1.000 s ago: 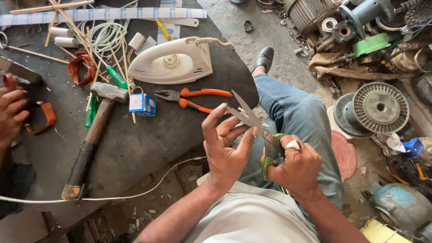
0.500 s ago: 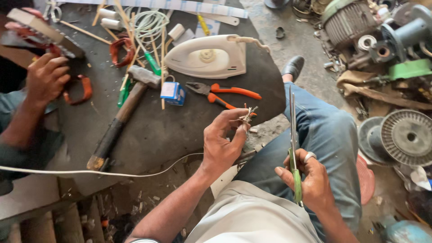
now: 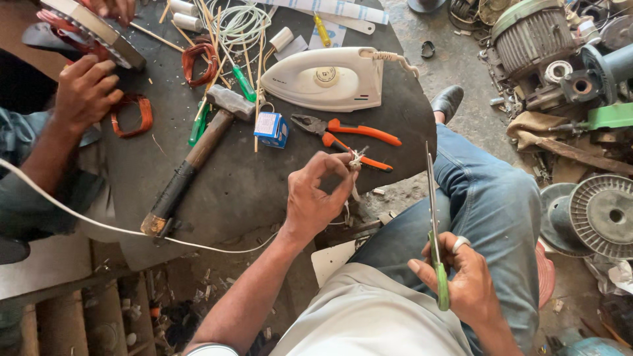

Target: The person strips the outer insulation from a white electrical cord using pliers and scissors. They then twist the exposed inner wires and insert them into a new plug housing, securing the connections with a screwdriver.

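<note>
The left hand (image 3: pixel 315 198) is raised just in front of the orange-handled pliers (image 3: pixel 349 135), its thumb and fingertips pressed together on the frayed end of a thin white cord (image 3: pixel 357 159), whose bared strands bristle out above the pinch. The right hand (image 3: pixel 461 280) is closed around the green handle of a pair of scissors (image 3: pixel 432 217), blades shut and pointing up, held over the knee well to the right of the pliers and clear of the cord. The step in hand looks like dressing the cord's end, twisting or sorting the strands after a cut. Any further trim would call for bringing the scissors across to the pinched tip without loosening the grip. Beyond the pliers on the dark tabletop (image 3: pixel 250 191) lies a white clothes iron (image 3: pixel 323 79), with a hammer (image 3: pixel 191 158) to their left; another person's hand (image 3: pixel 82 95) works at the far left edge.
</note>
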